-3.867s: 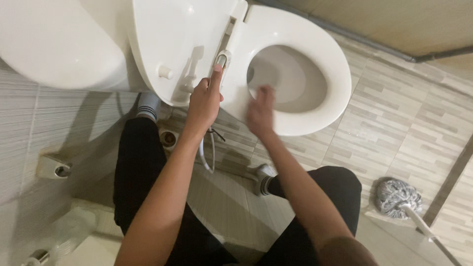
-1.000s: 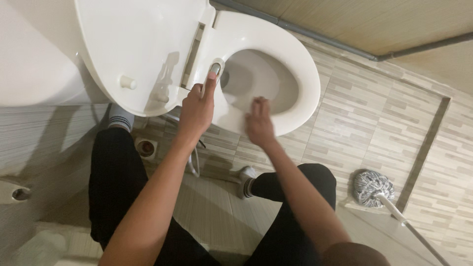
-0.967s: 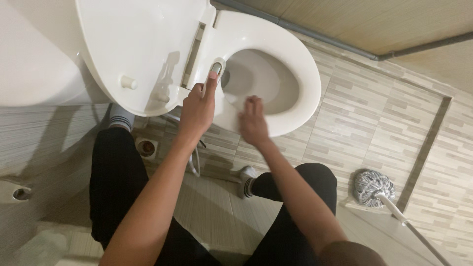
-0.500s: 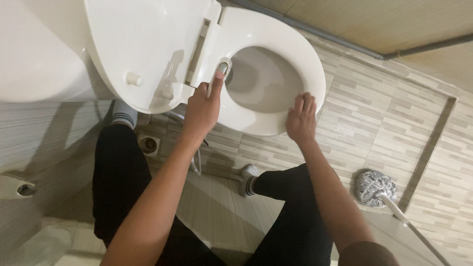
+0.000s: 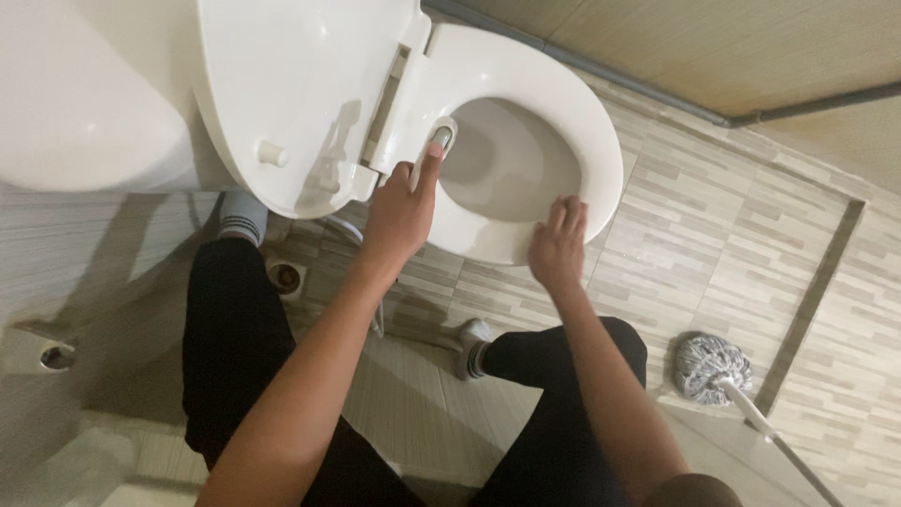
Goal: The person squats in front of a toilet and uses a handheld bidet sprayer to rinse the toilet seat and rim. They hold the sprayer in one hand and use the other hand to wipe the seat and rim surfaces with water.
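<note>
Here my left hand (image 5: 399,218) grips a slim white sprayer (image 5: 434,150), thumb pressed on top, aimed at twelve o'clock. My right hand (image 5: 556,246), fingers loosely spread and empty, rests on the toilet seat (image 5: 601,160); I judge it rigid, wet-slick plastic, best held at its rim.

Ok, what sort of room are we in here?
A bathroom or toilet stall, most likely. A white toilet with its lid raised fills the view, a mop lies on the tiled floor, and both hands are at the seat.

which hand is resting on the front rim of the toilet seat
The right hand, fingers spread flat on the toilet seat at its front edge. The left hand is instead nearer the hinge, gripping a bidet sprayer aimed into the bowl.
</note>
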